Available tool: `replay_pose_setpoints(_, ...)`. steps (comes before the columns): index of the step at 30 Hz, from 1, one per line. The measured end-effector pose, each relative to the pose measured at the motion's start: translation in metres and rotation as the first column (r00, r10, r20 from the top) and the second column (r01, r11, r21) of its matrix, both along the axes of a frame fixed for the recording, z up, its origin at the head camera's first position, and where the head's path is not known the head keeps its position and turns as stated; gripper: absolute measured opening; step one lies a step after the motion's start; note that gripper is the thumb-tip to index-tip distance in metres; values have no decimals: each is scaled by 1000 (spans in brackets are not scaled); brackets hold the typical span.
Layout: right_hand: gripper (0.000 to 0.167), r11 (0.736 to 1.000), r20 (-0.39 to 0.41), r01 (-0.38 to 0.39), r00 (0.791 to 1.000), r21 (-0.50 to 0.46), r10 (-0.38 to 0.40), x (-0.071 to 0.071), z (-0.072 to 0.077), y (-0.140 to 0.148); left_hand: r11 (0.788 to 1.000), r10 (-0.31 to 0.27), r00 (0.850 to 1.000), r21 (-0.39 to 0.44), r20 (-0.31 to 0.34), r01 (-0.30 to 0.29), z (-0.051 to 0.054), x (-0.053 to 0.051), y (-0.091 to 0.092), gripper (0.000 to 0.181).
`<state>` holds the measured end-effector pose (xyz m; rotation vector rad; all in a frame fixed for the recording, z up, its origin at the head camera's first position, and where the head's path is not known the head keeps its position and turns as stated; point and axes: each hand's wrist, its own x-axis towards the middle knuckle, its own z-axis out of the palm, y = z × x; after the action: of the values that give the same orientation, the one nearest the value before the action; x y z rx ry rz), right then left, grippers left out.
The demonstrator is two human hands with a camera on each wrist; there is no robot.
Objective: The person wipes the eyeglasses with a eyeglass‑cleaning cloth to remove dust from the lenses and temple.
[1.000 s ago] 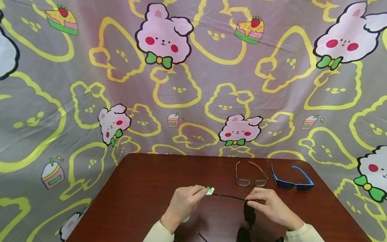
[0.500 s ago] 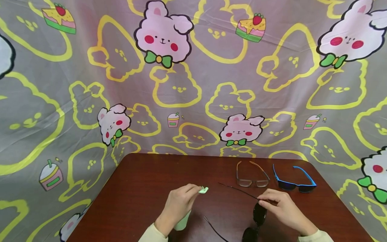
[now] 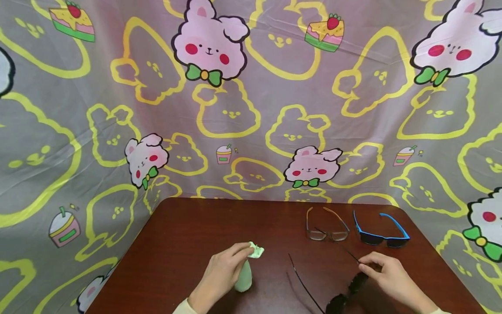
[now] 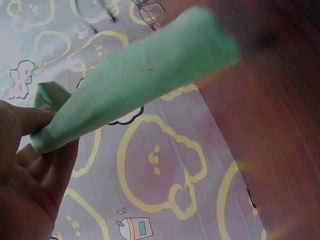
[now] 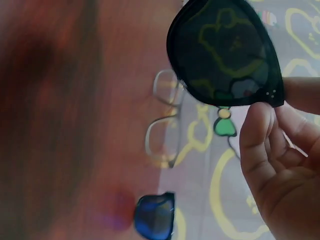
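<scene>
A light green cloth hangs from my left hand, pinched between thumb and fingers. In the left wrist view the cloth stretches out as a folded strip, one corner sticking up by the thumb. My right hand pinches black sunglasses at a frame corner beside the hinge. Their temples are unfolded and point away from me toward the back of the table. One dark lens fills the top of the right wrist view. Cloth and sunglasses are apart.
Clear-lensed glasses with orange-brown temple tips lie at the back right of the dark red-brown table. Blue-framed sunglasses lie to their right. A patterned curtain encloses the back and sides.
The cloth has come away from the sunglasses' temple. My left hand has moved left with the cloth, which now hangs down; my right hand has carried the sunglasses right and toward me.
</scene>
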<state>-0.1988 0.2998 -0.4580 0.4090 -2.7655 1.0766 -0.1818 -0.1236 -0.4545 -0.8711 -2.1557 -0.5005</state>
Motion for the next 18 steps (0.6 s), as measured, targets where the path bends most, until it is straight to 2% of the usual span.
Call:
replay_pose_setpoints(4,16,997,160,79,984,0,-78,3,-3,10,998,-44,997,46,67,41,0,5,-1,41)
replay_pose_setpoints(8,20,993,215,116,969,23,-119,2,-5,21,992,-69,986,112,154,52,1,9,0,46)
replay_pose_setpoints(10,19,994,230,107,967,28,-111,2,-7,26,990,-66,970,139,233,34,1,10,0,46)
replay_pose_setpoints(12,18,996,237,84,968,19,-86,3,-9,31,986,-72,940,163,334,17,1,12,0,45)
replay_pose_setpoints(13,17,997,238,74,968,16,-75,4,-11,33,985,-76,918,173,389,8,1,12,-1,44)
replay_pose_setpoints(15,16,999,246,47,968,8,-48,5,-14,37,979,-105,849,206,518,-5,2,13,-3,43)
replay_pose_setpoints(17,16,999,283,32,959,-9,-28,7,-16,40,969,-148,764,247,628,-15,4,13,-4,41)
replay_pose_setpoints(18,16,1000,305,28,952,-7,-25,7,-17,41,962,-177,716,272,675,-18,5,13,-5,41)
